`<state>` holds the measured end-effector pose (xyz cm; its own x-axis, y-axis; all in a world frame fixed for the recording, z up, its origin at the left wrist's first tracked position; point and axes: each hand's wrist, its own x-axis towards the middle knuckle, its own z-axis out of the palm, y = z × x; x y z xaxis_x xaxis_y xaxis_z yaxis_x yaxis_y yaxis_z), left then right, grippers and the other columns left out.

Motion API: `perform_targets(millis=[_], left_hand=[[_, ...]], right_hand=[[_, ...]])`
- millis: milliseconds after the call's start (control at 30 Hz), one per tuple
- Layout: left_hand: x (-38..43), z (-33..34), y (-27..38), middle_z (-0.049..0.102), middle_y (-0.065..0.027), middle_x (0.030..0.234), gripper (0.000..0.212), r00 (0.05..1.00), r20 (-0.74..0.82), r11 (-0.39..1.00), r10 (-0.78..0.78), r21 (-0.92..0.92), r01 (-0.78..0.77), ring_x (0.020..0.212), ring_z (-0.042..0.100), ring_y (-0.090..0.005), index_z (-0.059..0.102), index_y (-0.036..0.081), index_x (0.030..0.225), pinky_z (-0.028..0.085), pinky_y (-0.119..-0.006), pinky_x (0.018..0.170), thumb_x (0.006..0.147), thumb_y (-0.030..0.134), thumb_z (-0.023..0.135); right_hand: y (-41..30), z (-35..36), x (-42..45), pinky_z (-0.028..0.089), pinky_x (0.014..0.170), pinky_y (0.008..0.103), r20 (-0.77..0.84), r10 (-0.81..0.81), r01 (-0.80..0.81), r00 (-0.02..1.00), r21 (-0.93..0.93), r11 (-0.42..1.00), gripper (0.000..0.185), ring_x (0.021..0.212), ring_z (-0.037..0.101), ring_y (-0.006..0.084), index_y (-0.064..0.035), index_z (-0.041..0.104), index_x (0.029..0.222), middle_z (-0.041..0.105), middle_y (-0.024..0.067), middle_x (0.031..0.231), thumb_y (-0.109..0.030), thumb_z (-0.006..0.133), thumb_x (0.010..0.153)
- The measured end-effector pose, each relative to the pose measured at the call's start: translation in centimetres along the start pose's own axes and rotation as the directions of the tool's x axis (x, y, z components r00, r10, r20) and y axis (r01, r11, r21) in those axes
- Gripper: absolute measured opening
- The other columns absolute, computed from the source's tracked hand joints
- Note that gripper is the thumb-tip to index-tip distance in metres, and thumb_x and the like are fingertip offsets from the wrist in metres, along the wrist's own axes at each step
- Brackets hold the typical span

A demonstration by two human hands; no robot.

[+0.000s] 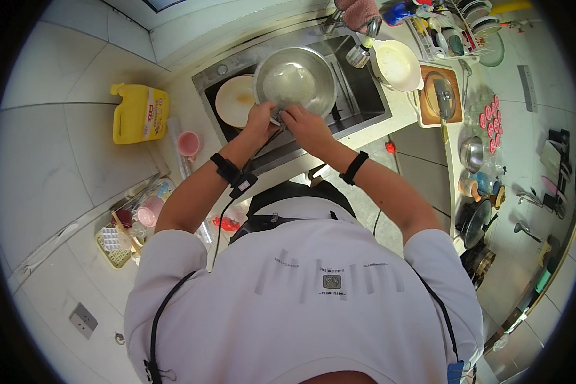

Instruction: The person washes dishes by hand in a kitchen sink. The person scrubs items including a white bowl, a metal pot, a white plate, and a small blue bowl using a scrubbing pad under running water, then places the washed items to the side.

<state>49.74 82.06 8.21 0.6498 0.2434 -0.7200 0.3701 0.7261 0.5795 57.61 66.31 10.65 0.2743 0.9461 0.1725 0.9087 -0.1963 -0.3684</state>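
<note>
A round stainless steel basin (295, 79) is tilted over the sink (365, 108), its shiny inside facing up. My left hand (260, 123) grips the near left part of its rim. Beside it, my right hand (308, 128) pinches a small grey scourer (279, 118) against the near rim; the fingers partly hide the scourer. Under the basin's left side, a large pale bowl (233, 101) with a brownish stain lies in the sink, partly covered by the basin.
The faucet head (358, 56) hangs over the sink's right side, with a pink cloth (360, 15) on the tap. A cream pot (397, 66) stands to the right, near a loaded dish rack (449, 33). At left are a yellow jug (140, 114) and pink mug (189, 144).
</note>
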Motion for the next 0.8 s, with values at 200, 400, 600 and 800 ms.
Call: perform_targets(millis=[200, 400, 600, 800], left_hand=[[-0.2, -0.5, 0.3, 0.059, -0.0188, 0.112, 0.039, 0.995, -0.099, 0.986, -0.005, 0.167, 0.022, 0.098, 0.065, -0.0297, 0.047, -0.005, 0.125, 0.058, -0.045, 0.079, 0.092, 0.018, 0.047], [2.3, 0.0, -1.6, 0.060, -0.0176, 0.115, 0.049, 0.985, -0.169, 0.969, -0.030, 0.239, 0.070, 0.096, 0.067, -0.0293, 0.042, -0.005, 0.131, 0.058, -0.045, 0.081, 0.096, 0.029, 0.048], [0.3, -1.1, 0.4, 0.061, -0.0143, 0.114, 0.047, 0.998, 0.013, 0.944, -0.065, 0.324, 0.057, 0.094, 0.068, -0.0282, 0.043, 0.003, 0.132, 0.060, -0.043, 0.074, 0.097, 0.035, 0.047], [3.3, -1.2, -0.4, 0.061, -0.0163, 0.116, 0.048, 0.996, -0.092, 0.937, -0.019, 0.345, 0.049, 0.091, 0.068, -0.0277, 0.044, 0.004, 0.132, 0.060, -0.042, 0.067, 0.096, 0.035, 0.048]], right_hand=[[6.0, -0.3, -0.8, 0.044, 0.099, 0.0424, 0.160, -0.169, 0.212, 0.973, -0.309, 0.927, 0.036, 0.114, 0.055, 0.0327, -0.0028, 0.060, 0.111, 0.056, 0.0169, 0.114, -0.015, 0.061, 0.078], [-0.6, 0.8, -0.5, 0.045, 0.098, 0.0436, 0.285, 0.161, -0.259, 0.945, 0.348, 0.901, 0.057, 0.117, 0.050, 0.0419, 0.0027, 0.047, 0.127, 0.049, 0.0238, 0.124, -0.007, 0.063, 0.074], [6.8, 0.7, -3.8, 0.046, 0.098, 0.0432, 0.222, -0.127, 0.166, 0.967, -0.171, 0.971, 0.047, 0.119, 0.051, 0.0391, 0.0017, 0.052, 0.124, 0.045, 0.0228, 0.133, -0.007, 0.058, 0.079], [-0.6, 1.5, -2.5, 0.046, 0.099, 0.0433, 0.246, 0.117, -0.200, 0.962, 0.346, 0.917, 0.048, 0.121, 0.050, 0.0398, 0.0010, 0.050, 0.128, 0.044, 0.0218, 0.134, -0.006, 0.056, 0.082]])
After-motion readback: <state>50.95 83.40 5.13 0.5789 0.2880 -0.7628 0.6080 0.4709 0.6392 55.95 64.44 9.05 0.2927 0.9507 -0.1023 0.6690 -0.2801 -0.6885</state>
